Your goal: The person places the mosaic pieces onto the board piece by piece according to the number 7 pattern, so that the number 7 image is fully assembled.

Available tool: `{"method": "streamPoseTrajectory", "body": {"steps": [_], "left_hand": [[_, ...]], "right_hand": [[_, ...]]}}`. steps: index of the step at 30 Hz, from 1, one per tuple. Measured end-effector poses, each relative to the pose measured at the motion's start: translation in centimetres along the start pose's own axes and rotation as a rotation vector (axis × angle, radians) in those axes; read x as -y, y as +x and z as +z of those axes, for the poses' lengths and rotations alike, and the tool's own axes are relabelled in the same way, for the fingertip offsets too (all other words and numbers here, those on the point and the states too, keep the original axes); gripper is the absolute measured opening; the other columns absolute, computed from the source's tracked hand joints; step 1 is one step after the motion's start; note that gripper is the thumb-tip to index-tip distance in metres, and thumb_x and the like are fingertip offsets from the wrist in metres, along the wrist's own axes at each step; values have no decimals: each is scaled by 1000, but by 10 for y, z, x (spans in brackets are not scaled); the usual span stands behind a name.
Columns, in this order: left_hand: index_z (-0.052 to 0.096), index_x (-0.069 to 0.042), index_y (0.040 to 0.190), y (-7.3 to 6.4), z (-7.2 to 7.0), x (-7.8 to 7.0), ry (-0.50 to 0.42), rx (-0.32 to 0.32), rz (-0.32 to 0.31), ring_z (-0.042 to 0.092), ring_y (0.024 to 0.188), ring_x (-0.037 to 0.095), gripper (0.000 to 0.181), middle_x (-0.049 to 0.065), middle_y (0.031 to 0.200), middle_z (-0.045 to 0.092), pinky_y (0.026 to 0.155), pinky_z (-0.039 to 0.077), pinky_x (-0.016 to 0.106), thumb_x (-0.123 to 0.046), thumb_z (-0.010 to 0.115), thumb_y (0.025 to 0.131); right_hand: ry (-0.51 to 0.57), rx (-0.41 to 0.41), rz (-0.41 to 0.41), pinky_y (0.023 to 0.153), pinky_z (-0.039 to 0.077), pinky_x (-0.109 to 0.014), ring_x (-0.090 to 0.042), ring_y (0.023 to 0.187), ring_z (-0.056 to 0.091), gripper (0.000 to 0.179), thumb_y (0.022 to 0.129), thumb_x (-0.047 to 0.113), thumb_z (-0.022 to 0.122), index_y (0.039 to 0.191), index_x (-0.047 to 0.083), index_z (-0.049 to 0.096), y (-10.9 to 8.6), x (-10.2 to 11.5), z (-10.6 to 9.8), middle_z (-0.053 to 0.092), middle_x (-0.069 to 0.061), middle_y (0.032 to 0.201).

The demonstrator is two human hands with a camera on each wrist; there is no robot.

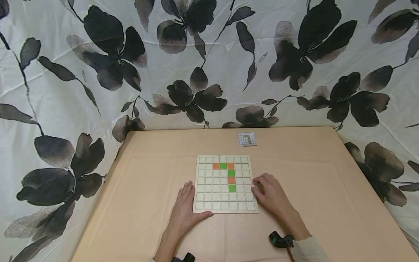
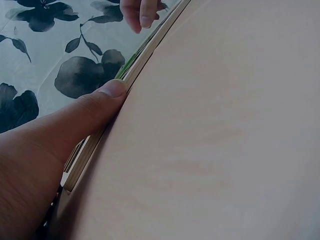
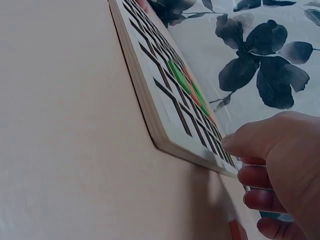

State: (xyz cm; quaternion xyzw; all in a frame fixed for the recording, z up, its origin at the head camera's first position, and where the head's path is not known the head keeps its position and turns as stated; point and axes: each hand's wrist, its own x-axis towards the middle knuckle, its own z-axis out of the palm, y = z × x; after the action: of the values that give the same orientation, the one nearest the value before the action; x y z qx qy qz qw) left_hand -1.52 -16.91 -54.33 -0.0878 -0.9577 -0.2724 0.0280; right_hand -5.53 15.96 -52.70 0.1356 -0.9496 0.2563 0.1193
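A square pale grid board (image 1: 209, 199) lies on the table, with orange and green tiles (image 1: 232, 188) in some of its cells, forming a row near the top and a column below it. My left hand (image 1: 184, 209) rests at the lower left corner, fingers straight along the left side. Its thumb (image 2: 112, 90) touches the bottom edge. My right hand (image 1: 273, 194) is at the right edge with bent fingers; its thumb tip (image 3: 232, 145) is by the rim. Whether those fingers pinch anything is hidden. A small orange-red piece (image 3: 237, 230) shows below them in the right wrist view.
A small card (image 1: 247, 139) with a printed grid pattern lies near the table's back edge, beyond the board. The wooden table (image 1: 157, 160) is bordered by a white cloth (image 1: 242, 72) with dark flowers. Black wrist devices (image 1: 280, 240) are strapped on both arms.
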Motion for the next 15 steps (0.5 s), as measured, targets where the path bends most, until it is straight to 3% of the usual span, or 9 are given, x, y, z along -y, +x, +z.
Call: {"method": "streamPoseTrajectory", "body": {"steps": [15], "left_hand": [[39, 4, 151, 1, 1, 0, 3, 9, -12, 24, 155, 31, 123, 15, 164, 30, 131, 19, 42, -74, 79, 63]], "right_hand": [[-15, -16, 81, 75, 45, -38, -22, 90, 53, 29, 81, 22, 80, 103, 5, 72, -20, -21, -9, 63, -5, 98]]}}
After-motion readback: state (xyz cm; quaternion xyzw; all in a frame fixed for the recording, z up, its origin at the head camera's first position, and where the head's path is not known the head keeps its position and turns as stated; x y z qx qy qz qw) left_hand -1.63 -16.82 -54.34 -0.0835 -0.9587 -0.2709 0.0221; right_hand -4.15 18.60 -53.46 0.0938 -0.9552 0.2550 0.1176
